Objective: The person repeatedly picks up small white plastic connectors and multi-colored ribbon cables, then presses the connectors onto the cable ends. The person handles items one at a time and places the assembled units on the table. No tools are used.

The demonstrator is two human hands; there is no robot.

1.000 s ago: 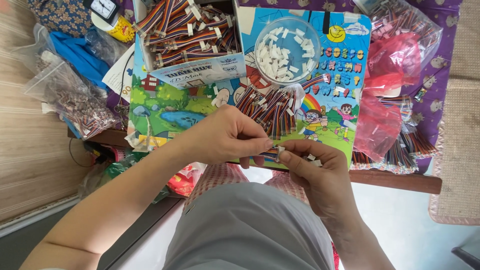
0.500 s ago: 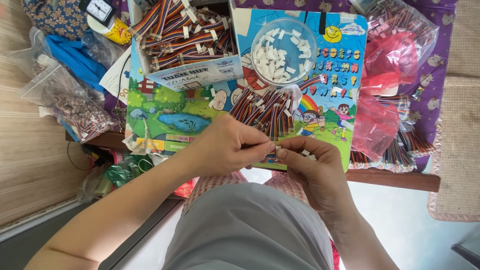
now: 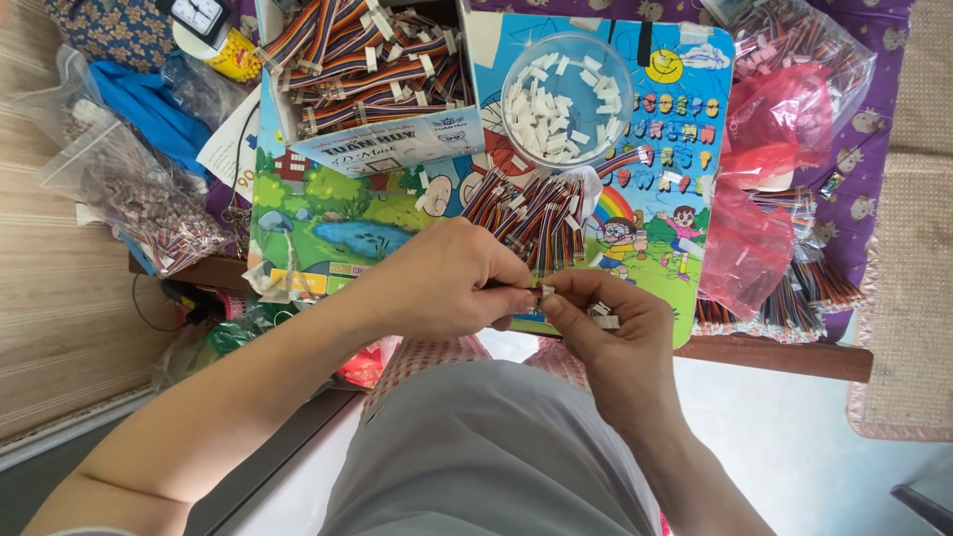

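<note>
1. Wire pieces with small white plugs are the work in hand: one short ribbon wire (image 3: pixel 526 290) is pinched between the two hands, just above the near edge of the colourful picture board (image 3: pixel 328 233).
2. The left hand (image 3: pixel 437 283) is curled closed, and the wire is clamped between its thumb and fingertips.
3. The right hand (image 3: pixel 611 333) is brought up against the left, so the two are together; a small white plug (image 3: pixel 547 291) is held at its fingertips, and a few more white plugs (image 3: pixel 602 316) appear to be kept in its palm.
4. The step in hand is judged to be the fitting of a plug onto the wire's end; whether it is already seated cannot be told, since the joint is hidden by the fingers.
5. A loose bundle of striped wires (image 3: pixel 541 213) is spread on the board just beyond the hands, and a round clear tub (image 3: pixel 566 99) of white plugs is set behind it.
6. A cardboard box (image 3: pixel 372 84) packed with wire bundles is placed at the far left of the board, while clear and red bags (image 3: pixel 784 109) of wires are heaped to the right.
7. The next move is judged to call for fine alignment and a firm, straight push, with the plug kept square to the wire so that nothing is bent.
</note>
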